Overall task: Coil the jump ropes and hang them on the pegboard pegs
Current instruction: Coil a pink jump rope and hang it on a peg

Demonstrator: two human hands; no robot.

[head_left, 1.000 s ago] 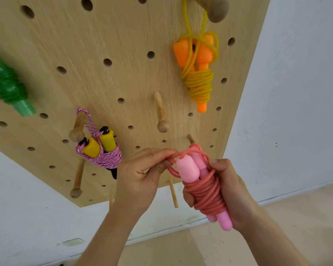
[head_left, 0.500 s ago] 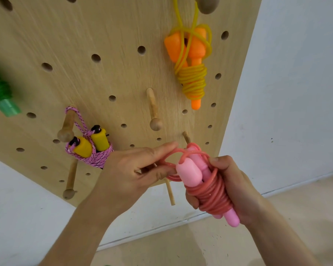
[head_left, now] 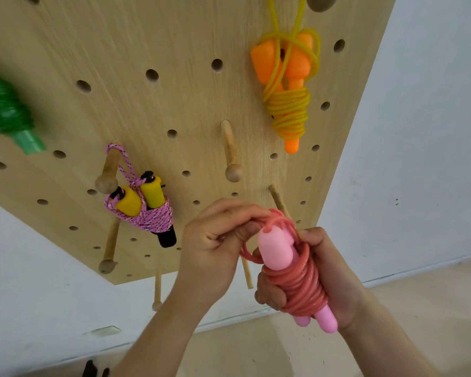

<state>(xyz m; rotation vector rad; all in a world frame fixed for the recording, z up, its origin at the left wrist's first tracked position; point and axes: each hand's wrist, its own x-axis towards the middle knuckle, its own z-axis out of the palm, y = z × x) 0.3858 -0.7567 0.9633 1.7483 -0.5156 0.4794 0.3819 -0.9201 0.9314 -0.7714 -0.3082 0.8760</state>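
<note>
1 peg [head_left: 276,198] half-hidden: left hand [head_left: 212,240] pinches pink rope [head_left: 297,284] loop, right hand [head_left: 335,281] clasps coil.

One head-worn wide-angle view, close up, facing the pegboard [head_left: 174,36]

Four jump ropes [head_left: 291,284], seven pegs [head_left: 230,151], two hands [head_left: 210,240], one pegboard [head_left: 174,36]

a: anything cut off?
b: green jump rope [head_left: 7,115], sliced by the left edge, smeared too. top peg [head_left: 320,1], clipped above, along with the loop of the yellow jump rope [head_left: 288,110].
a: hidden?
b: lower end of the slim peg [head_left: 276,200], behind the pink jump rope [head_left: 294,284]. palm of the right hand [head_left: 335,281] too. dark bits [head_left: 93,370] at the bottom edge, unidentifiable.
</note>
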